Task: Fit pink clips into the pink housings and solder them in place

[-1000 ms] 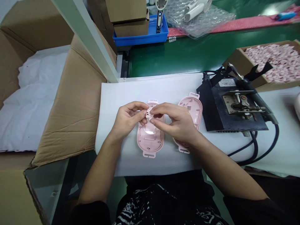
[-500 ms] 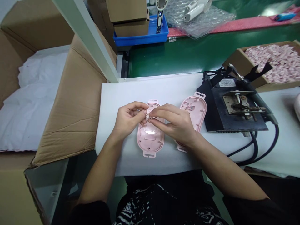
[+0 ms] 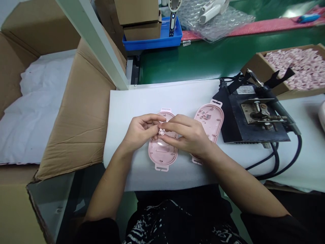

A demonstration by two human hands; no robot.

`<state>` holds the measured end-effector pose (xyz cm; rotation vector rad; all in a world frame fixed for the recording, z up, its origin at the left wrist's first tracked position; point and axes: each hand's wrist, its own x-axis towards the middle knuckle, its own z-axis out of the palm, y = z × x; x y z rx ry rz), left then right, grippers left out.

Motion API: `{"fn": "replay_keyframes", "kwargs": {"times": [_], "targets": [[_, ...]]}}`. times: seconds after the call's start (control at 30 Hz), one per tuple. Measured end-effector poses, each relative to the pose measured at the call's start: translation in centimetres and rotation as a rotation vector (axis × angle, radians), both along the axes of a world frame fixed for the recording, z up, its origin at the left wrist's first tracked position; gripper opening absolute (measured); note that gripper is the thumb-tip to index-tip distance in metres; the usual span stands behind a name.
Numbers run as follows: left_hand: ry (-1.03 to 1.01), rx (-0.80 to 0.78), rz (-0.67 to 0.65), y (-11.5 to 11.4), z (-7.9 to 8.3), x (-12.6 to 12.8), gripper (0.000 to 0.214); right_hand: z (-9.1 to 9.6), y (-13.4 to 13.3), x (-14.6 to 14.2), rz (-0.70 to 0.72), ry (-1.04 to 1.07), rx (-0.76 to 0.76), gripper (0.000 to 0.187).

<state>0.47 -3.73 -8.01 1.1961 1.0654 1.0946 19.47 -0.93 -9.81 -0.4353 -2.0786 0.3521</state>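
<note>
On the white foam sheet (image 3: 132, 108) covering the worktop, a small pale ring part (image 3: 161, 133) sits pinched tight in the right hand (image 3: 189, 134) fingers, best kept steady above a pink plastic shell (image 3: 162, 158). Left hand (image 3: 141, 130) fingers curl close, grip unclear; a second pink shell (image 3: 212, 118) lies right.

on foam pad (image 3: 122, 142): left housing shell (image 3: 162, 161), right housing shell (image 3: 212, 118) just beside it | above left housing shell: small round part (image 3: 161, 133) between left hand (image 3: 139, 132) and right hand (image 3: 189, 135) | right of shells: cabled machine (image 3: 254, 118) | left of pad: cardboard box (image 3: 76, 112) | behind pad: conveyor belt (image 3: 182, 66) | on belt: plastic tray (image 3: 152, 44)
</note>
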Motion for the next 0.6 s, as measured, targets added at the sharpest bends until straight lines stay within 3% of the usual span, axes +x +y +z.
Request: {"fn": "replay_keyframes", "kwargs": {"times": [0.27, 0.6], "targets": [[-0.06, -0.006, -0.019, -0.15, -0.12, -0.37, 0.016, 0.07, -0.32, -0.02, -0.126, 0.021, 0.055, 0.017], [0.047, 0.012, 0.067, -0.11, -0.11, 0.08, 0.009, -0.24, -0.63, -0.01, -0.097, -0.011, 0.067, 0.02]]}}
